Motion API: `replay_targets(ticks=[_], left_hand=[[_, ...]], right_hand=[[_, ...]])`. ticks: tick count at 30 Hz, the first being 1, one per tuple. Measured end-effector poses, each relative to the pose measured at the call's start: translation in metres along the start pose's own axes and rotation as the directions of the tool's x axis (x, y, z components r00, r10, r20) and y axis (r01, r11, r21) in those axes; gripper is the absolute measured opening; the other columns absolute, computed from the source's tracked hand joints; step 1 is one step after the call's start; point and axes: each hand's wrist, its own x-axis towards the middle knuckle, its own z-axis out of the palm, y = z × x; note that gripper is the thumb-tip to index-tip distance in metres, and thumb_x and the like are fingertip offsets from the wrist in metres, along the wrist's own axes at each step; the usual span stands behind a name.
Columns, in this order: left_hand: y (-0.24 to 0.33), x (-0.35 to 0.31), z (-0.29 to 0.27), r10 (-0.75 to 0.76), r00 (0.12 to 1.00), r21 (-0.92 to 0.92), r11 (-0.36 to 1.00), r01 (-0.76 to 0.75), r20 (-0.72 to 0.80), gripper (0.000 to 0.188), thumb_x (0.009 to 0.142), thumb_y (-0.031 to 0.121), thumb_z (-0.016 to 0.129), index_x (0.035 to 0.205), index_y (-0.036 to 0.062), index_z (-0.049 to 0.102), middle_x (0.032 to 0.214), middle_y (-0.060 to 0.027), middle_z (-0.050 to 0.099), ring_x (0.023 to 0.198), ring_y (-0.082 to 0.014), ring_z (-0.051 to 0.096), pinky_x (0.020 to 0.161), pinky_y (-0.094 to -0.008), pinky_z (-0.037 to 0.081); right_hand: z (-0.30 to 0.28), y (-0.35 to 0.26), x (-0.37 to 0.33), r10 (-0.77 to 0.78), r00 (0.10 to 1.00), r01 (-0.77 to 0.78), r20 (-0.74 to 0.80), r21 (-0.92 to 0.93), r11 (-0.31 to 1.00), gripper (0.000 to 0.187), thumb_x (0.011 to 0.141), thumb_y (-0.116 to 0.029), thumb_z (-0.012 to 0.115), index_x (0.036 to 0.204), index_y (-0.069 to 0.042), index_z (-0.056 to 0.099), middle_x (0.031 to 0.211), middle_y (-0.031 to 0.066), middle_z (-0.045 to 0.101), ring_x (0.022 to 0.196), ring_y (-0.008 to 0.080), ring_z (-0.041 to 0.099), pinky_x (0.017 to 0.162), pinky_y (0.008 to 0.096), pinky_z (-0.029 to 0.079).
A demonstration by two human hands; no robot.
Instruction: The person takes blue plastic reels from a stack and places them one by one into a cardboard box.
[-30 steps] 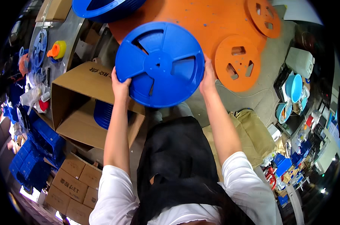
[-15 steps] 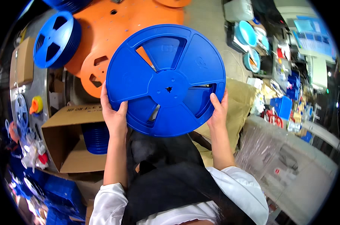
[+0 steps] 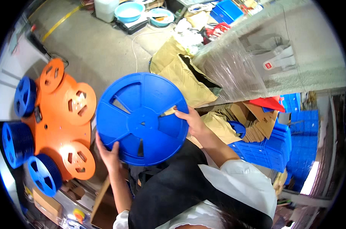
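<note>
A large blue plastic reel [image 3: 144, 120], with cut-out windows and a small hub hole, is held up in front of me between both hands. My left hand [image 3: 111, 154] grips its lower left rim, thumb across the face. On the right rim is my right hand [image 3: 192, 120], its thumb at a window edge and its other fingers partly hidden. The reel's flat face points up toward me. Left of it stands an orange table [image 3: 52, 133] with orange round plates [image 3: 80, 103], and blue reel stacks [image 3: 18, 143] around its far side.
A tan sack [image 3: 173, 72] lies beyond the reel, beside a plastic-wrapped grey block [image 3: 234, 65]. To the right are blue crates [image 3: 264, 152] and cardboard sheets [image 3: 253, 131]. An open cardboard box [image 3: 100, 206] is at lower left. Light-blue basins [image 3: 129, 12] sit on the far floor.
My view has turned to the right, so the orange table sits farther left and the blue crates show at right. The reel, still in both hands, appears lower and farther left.
</note>
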Motion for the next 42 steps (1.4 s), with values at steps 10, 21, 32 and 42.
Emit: replay_targets(ticks=[10,21,32,42], left_hand=[[-0.119,0.136,0.277,-0.274,0.722,0.315,0.946,0.082,0.635,0.053,0.095,0.029,0.048,0.144,0.0152,0.035,0.118,-0.013,0.059,0.108,-0.0258,0.057,0.088,-0.0383,0.046],[-0.221,0.17,0.448,-0.335,0.598,0.684,0.292,-0.669,0.728,0.017,0.086,0.012,0.051,0.099,0.0077,0.061,0.095,-0.0194,0.065,0.089,-0.0359,0.065,0.072,-0.0451,0.053],[-0.186,0.13,0.416,-0.144,0.562,0.555,0.475,-0.683,0.815,0.014,0.084,0.011,0.053,0.097,0.0064,0.051,0.083,-0.0182,0.059,0.082,-0.0387,0.06,0.07,-0.0484,0.05],[-0.193,0.145,0.399,-0.151,0.776,0.717,0.519,-0.466,0.613,0.014,0.086,0.008,0.048,0.099,0.0029,0.046,0.092,-0.0227,0.062,0.084,-0.0421,0.062,0.073,-0.0506,0.05]], right_hand=[[-0.191,-0.115,-0.029,-0.617,0.539,0.513,-0.574,-0.357,0.781,0.033,0.08,0.001,0.066,0.112,0.0,0.06,0.1,0.005,0.064,0.089,0.0133,0.059,0.086,0.0283,0.045],[-0.289,-0.13,0.092,-0.622,0.553,0.453,-0.554,-0.427,0.782,0.025,0.082,-0.011,0.069,0.105,-0.001,0.061,0.098,0.0045,0.064,0.087,0.0121,0.056,0.082,0.0266,0.043],[-0.223,-0.099,0.163,-0.691,0.721,0.074,-0.047,-0.987,0.144,0.029,0.085,-0.021,0.065,0.11,-0.008,0.06,0.097,0.0185,0.066,0.086,0.0323,0.064,0.072,0.0385,0.05],[-0.247,-0.103,0.216,-0.429,0.903,0.212,0.009,-0.879,0.427,0.041,0.08,-0.02,0.069,0.117,-0.005,0.059,0.096,0.0218,0.066,0.092,0.0359,0.065,0.079,0.0403,0.05]])
